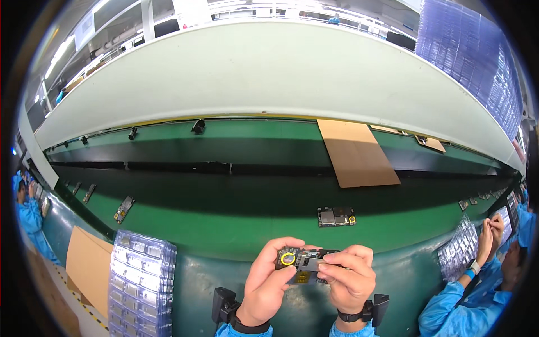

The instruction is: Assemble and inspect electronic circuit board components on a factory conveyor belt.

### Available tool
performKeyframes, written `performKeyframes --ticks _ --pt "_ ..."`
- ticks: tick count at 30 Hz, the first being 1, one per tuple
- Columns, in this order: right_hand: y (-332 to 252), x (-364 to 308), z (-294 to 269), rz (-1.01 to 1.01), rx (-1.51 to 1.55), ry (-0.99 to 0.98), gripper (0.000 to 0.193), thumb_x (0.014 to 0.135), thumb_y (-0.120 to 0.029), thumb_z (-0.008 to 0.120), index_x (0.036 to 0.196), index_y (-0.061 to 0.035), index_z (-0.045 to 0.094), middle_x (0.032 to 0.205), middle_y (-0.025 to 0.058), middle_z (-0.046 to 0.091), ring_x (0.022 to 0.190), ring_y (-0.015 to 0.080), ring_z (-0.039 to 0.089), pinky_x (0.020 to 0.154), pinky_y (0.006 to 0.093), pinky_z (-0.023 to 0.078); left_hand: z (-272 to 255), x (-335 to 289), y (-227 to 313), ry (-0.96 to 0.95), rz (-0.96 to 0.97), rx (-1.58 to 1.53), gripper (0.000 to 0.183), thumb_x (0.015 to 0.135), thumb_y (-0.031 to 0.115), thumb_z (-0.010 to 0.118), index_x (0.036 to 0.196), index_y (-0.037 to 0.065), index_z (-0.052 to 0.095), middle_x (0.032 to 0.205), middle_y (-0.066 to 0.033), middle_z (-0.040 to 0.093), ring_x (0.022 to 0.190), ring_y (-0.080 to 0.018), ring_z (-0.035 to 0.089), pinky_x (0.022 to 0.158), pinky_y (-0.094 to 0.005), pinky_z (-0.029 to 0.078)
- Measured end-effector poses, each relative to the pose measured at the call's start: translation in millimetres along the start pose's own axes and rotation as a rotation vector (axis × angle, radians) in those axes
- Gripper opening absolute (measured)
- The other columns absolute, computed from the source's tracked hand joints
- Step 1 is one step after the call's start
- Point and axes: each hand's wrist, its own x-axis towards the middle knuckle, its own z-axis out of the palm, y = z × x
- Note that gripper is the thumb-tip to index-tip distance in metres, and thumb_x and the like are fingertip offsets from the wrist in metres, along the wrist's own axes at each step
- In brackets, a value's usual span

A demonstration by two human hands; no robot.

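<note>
Between both hands' fingers (337, 268), circuit board (306, 264).

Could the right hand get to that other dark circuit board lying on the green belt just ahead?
Probably yes. The dark circuit board lies alone on the green belt, with nothing between. But the right hand and left hand are both holding a small board with a yellow ring.

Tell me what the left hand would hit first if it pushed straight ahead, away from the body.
Probably the circuit board lying on the green belt beyond the left hand; depth is unclear, so it may pass slightly left of it.
</note>
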Motion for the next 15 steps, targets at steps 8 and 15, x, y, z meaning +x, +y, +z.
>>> performKeyframes --ticks 8,15 --pt "0.9 -0.3 0.9 0.002 0.000 0.032 0.033 0.060 -0.014 0.089 0.092 -0.0164 0.083 0.097 -0.0036 0.077 0.086 0.0172 0.054 0.076 0.0272 0.043 4.1 -1.7 -4.9 0.000 0.048 0.136 0.043 0.092 -0.008 0.042 0.135 -0.004 0.044 0.134 -0.0253 0.060 0.122 -0.0270 0.061 0.107 -0.0388 0.049" --pt "2.2 -0.2 -0.8 0.016 0.003 0.053 0.030 0.060 -0.017 0.089 0.090 -0.0168 0.083 0.095 -0.0034 0.077 0.085 0.0170 0.053 0.075 0.0274 0.042 6.5 -1.4 -4.7 -0.034 0.043 0.099 0.043 0.094 -0.010 0.042 0.136 -0.003 0.045 0.135 -0.0205 0.060 0.124 -0.0225 0.059 0.108 -0.0364 0.047"
